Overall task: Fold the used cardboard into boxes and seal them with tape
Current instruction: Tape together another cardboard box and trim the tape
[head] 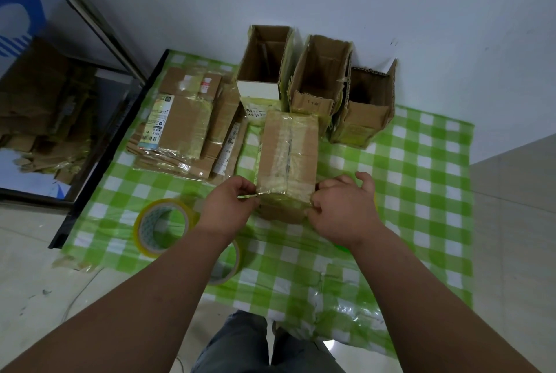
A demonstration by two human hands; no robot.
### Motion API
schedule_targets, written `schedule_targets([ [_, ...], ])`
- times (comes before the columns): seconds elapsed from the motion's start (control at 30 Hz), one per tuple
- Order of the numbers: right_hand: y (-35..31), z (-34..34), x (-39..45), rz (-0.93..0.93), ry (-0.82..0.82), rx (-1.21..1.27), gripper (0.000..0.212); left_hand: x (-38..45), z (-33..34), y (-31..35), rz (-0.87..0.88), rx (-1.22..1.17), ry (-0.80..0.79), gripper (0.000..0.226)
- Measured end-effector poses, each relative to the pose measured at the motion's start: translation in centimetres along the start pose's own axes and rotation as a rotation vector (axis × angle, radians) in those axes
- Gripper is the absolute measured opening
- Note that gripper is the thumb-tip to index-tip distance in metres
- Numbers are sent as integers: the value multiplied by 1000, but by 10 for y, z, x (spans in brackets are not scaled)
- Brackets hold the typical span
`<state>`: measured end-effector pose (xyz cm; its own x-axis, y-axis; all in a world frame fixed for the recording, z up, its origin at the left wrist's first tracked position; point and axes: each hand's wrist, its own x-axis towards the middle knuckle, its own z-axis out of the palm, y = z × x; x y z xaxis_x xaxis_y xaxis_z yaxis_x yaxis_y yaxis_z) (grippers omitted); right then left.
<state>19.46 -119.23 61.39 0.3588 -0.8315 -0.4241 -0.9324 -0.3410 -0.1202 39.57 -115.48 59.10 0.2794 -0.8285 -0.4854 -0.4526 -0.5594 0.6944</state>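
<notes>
A closed cardboard box [288,156] lies on the green checked cloth [421,192], its top seam covered with clear yellowish tape. My left hand [228,207] pinches a strip of tape at the box's near left corner. My right hand [343,207] presses its fingertips on the tape at the near right corner. Two rolls of tape lie on the cloth: a large roll [164,226] to the left of my left hand and a second roll [227,264] partly hidden under my left forearm.
A pile of flattened used cardboard [183,123] lies at the left of the cloth. Three open boxes [266,66] [322,75] [367,102] stand against the white wall. A glass panel [45,102] with a dark frame stands left.
</notes>
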Motion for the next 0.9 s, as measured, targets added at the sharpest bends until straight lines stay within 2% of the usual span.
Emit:
schedule_targets([
  [0.2, -8, 4, 4, 36, 50, -14, 37, 5, 5, 2, 13, 95, 58, 18],
  [0.3, -10, 7, 2, 52, 78, -6, 38, 5, 4, 5, 33, 108, 17, 36],
  [0.4, -6, 9, 1, 51, 84, 13, 36, 6, 1, 9, 78, 172, -43, 42],
  [0.53, -4, 10, 1, 42, 114, 81, 23, 4, 3, 16, 16, 47, -107, 42],
  [0.63, -8, 11, 2, -3, 139, 57, 25, 4, 10, 24, -38, -41, -66, 45],
  [0.73, -1, 6, 1, -36, 136, 93, 22, 7, 14, 25, -88, -115, -53, 39],
  [0.8, 7, 1, -1, 12, 144, 190, 31, 8, 14, 22, -118, -185, -72, 33],
  [0.9, 18, -8, -5, 140, 39, 224, 65, 7, 12, 22, -117, -215, -74, 21],
])
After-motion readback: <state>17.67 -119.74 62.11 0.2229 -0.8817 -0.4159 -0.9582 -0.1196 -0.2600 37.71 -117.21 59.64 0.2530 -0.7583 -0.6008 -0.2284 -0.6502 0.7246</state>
